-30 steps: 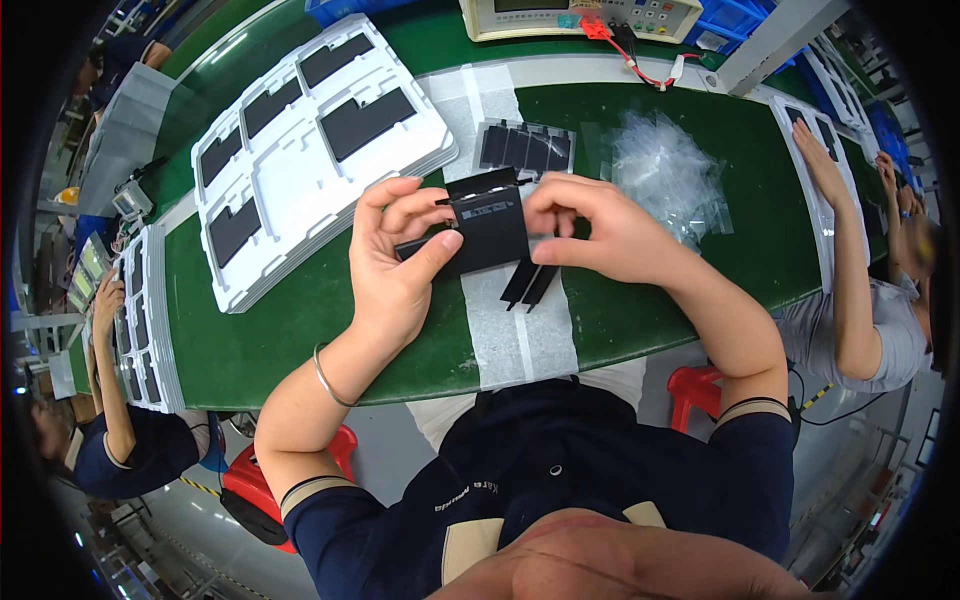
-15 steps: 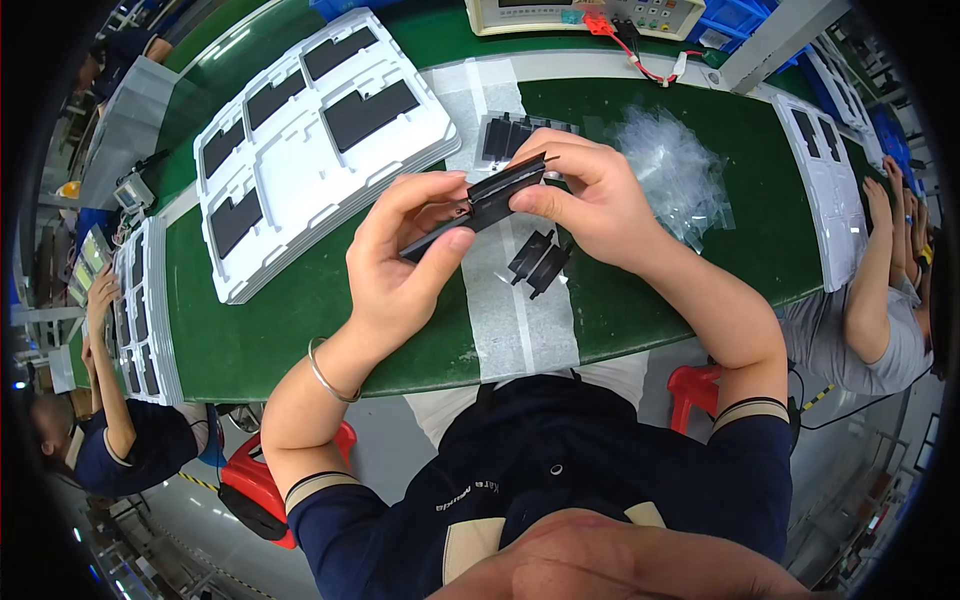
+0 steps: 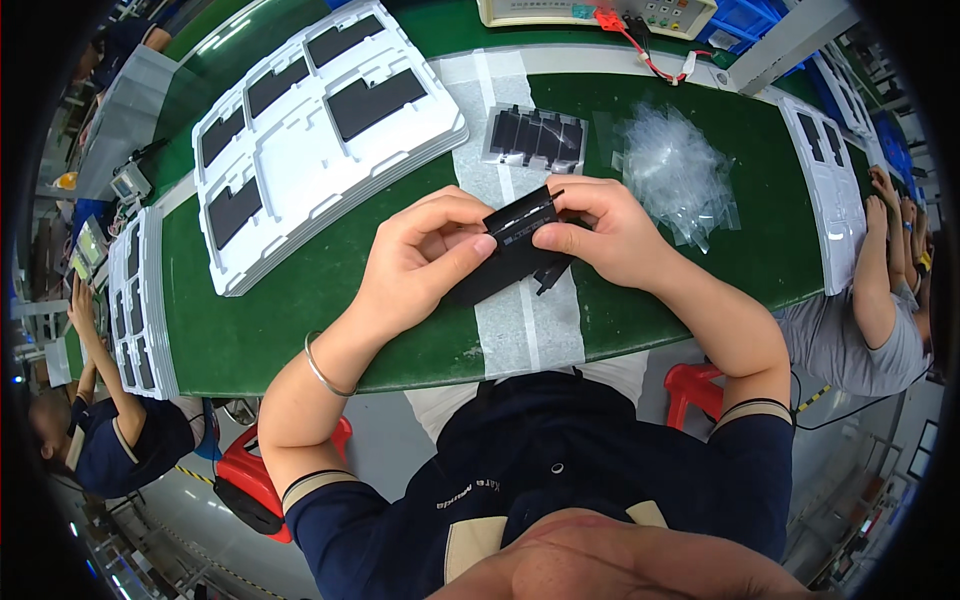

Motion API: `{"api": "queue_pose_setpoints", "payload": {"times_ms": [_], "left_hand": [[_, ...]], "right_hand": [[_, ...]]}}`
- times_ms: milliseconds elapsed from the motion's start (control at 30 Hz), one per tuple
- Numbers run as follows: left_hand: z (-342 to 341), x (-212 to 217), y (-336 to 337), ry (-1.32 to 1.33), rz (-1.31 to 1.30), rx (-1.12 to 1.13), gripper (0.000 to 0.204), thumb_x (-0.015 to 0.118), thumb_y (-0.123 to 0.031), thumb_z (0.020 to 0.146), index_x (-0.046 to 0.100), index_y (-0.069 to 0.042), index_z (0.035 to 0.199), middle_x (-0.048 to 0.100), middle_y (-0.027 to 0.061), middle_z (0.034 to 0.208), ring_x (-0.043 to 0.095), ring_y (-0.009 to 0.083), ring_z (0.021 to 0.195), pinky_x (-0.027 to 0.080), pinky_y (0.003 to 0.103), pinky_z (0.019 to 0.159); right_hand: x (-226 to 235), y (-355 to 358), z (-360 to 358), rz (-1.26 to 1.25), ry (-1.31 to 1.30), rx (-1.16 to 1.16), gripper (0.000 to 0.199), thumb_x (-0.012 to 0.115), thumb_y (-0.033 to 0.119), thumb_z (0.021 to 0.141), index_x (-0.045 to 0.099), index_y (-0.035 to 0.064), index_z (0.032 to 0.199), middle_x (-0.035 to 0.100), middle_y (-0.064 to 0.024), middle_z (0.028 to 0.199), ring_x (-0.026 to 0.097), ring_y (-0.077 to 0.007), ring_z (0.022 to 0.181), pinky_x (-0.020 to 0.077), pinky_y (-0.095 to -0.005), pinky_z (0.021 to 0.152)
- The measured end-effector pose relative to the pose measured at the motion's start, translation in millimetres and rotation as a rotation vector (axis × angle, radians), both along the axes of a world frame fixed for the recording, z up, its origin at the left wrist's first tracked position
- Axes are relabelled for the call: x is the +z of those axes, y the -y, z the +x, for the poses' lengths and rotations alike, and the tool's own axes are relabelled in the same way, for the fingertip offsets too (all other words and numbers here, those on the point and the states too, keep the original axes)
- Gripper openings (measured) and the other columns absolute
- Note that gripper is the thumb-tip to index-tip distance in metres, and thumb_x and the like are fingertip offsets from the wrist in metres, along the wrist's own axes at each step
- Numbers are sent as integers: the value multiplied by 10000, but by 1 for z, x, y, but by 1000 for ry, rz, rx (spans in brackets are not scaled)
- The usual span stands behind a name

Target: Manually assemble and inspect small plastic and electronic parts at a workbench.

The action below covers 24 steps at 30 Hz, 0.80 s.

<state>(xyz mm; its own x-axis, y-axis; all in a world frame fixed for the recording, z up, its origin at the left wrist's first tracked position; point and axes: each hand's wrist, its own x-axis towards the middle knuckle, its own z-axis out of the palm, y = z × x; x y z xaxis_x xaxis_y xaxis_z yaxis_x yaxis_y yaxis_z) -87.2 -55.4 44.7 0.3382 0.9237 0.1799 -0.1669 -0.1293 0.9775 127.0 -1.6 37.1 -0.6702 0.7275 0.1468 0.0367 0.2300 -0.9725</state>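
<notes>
Between my two hands, above the table, is a flat black battery pack (image 3: pixel 505 262), its broad face tilted up toward me. My left hand (image 3: pixel 412 262) pinches its left side, with the thumb on the upper edge. At the other end, my right hand (image 3: pixel 612 232) grips the raised corner between thumb and fingers. Small black strips (image 3: pixel 551 275) lie just beneath the pack, partly covered by it. Farther back, a clear sheet holding several black strips (image 3: pixel 538 140) rests on the white paper band (image 3: pixel 530 330).
A stack of white trays (image 3: pixel 300 165) with black packs stands at the left. Right of my hands lies a heap of clear plastic films (image 3: pixel 680 170). A test instrument (image 3: pixel 600 12) with a red lead sits at the back. Co-workers sit at both sides.
The pack has been turned so more of its broad face shows. Both hands have come slightly nearer and to the right, uncovering the sheet of strips behind and covering part of the strips below.
</notes>
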Motion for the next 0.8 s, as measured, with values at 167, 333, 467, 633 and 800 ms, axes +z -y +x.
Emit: {"api": "queue_pose_setpoints", "payload": {"times_ms": [167, 333, 467, 633, 800], "left_hand": [[-4, -3, 2, -59, -15, 11, 76, 580, 29, 834, 596, 51, 905, 549, 78, 911, 554, 111, 798, 470, 235, 709], [-6, -5, 4, -86, -20, 10, 41, 594, 27, 822, 604, 36, 862, 567, 73, 859, 558, 99, 766, 461, 217, 664], [-3, -6, 6, 1, -28, 5, 37, 597, 23, 822, 604, 33, 857, 576, 76, 864, 563, 94, 760, 457, 209, 645], [-4, -4, 6, -21, -41, 7, 37, 589, 29, 826, 603, 36, 860, 574, 75, 866, 566, 89, 755, 461, 199, 624], [-4, -3, 6, 4, -52, 3, 38, 589, 43, 823, 603, 38, 858, 569, 75, 867, 562, 83, 754, 458, 193, 615]], "right_hand": [[-5, 0, 3, -53, 39, 34, 217, 670, 165, 797, 587, -31, 756, 502, -32, 712, 454, -101, 617, 380, -239, 562], [-4, 3, 2, -231, -22, 90, 182, 659, 137, 812, 601, -35, 798, 521, -16, 782, 455, -78, 655, 381, -227, 592], [-3, 4, 1, -340, -70, 137, 161, 644, 111, 823, 608, -45, 842, 530, -17, 845, 467, -73, 704, 395, -228, 626], [0, 5, 1, -374, -69, 126, 160, 642, 101, 824, 605, -54, 846, 533, -26, 864, 479, -76, 728, 404, -226, 641], [-2, 4, 2, -367, -53, 127, 156, 644, 99, 821, 607, -51, 841, 536, -23, 868, 481, -74, 720, 403, -222, 636]]}}
